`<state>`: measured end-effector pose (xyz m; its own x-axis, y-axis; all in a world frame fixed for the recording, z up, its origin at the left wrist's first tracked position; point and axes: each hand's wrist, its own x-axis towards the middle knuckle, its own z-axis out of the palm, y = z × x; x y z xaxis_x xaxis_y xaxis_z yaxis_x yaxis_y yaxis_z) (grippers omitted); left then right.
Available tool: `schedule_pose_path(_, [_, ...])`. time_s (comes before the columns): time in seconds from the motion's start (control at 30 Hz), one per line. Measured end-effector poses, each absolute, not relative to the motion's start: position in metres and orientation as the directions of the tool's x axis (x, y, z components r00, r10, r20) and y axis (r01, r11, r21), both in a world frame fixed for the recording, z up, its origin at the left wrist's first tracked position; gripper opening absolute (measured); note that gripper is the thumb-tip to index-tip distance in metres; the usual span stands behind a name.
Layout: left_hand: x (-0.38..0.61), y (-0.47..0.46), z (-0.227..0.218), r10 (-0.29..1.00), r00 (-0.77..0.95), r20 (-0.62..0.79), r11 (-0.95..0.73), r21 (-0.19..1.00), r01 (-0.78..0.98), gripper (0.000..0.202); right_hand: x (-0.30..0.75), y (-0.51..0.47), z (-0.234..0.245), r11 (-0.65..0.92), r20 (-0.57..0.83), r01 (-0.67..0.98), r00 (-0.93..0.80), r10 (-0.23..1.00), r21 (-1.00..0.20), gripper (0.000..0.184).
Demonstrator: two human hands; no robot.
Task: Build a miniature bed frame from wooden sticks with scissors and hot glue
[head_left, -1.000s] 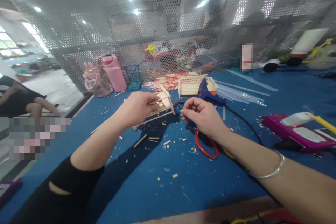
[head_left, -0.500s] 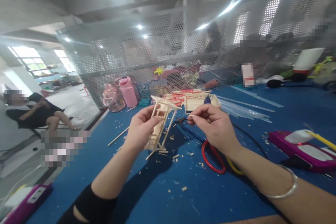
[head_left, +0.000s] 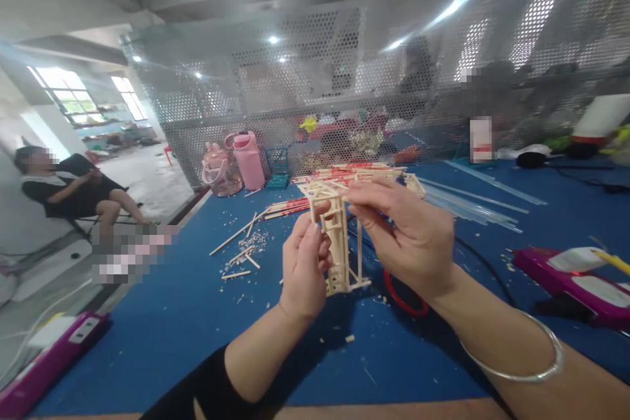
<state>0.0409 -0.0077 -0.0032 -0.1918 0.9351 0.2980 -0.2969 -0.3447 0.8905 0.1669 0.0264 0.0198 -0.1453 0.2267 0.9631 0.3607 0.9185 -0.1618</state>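
My left hand (head_left: 305, 262) is closed around a small frame model built of thin wooden sticks (head_left: 338, 243), holding it upright above the blue table (head_left: 197, 315). My right hand (head_left: 406, 236) is pinched at the model's top edge, fingertips touching the sticks; whether a loose stick is in the pinch is unclear. A silver bangle (head_left: 516, 367) sits on my right wrist.
Loose sticks and wood chips (head_left: 243, 243) lie to the left. A red ring (head_left: 401, 298), black cable, and a stick pile with another wooden frame (head_left: 354, 177) lie behind. Pink bottles (head_left: 241, 164) stand by the mesh screen. Magenta cases (head_left: 581, 282) lie right; a person sits far left.
My left hand lifted the model off the table, turned it upright and brought it closer. My right hand moved onto its top. The view tilted up and shifted right.
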Motion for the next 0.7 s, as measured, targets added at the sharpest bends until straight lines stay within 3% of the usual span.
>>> schedule_pose_path(0.1, [0.044, -0.012, -0.007, 0.905, -0.237, 0.353, -0.384, 0.918, -0.098, 0.046, 0.164, 0.028, 0.02, 0.906, 0.971, 0.421, -0.202, 0.132, -0.036, 0.016])
schedule_pose_path(0.2, [0.042, -0.015, -0.007, 0.838, -0.258, 0.481, -0.459, 0.877, 0.142, 0.039, 0.159, 0.027, 0.018, 0.908, 0.965, 0.418, -0.221, 0.141, -0.036, 0.014])
schedule_pose_path(0.3, [0.035, -0.018, -0.004, 0.764, -0.236, 0.601, -0.548, 0.797, 0.253, 0.032, 0.155, 0.025, 0.013, 0.938, 0.949, 0.346, -0.281, 0.139, -0.035, 0.016])
schedule_pose_path(0.4, [0.022, -0.02, 0.002, 0.761, -0.202, 0.616, -0.564, 0.783, 0.261, 0.027, 0.154, 0.024, 0.009, 0.947, 0.947, 0.321, -0.294, 0.128, -0.028, 0.016])
schedule_pose_path(0.57, [0.003, -0.022, 0.012, 0.88, -0.157, 0.449, -0.435, 0.893, 0.113, 0.017, 0.154, 0.022, 0.007, 0.947, 0.962, 0.319, -0.247, 0.12, -0.036, 0.011])
schedule_pose_path(0.7, [0.0, -0.023, 0.016, 0.911, -0.107, 0.397, -0.4, 0.917, -0.002, 0.012, 0.151, 0.02, 0.006, 0.947, 0.969, 0.318, -0.223, 0.106, -0.031, 0.011])
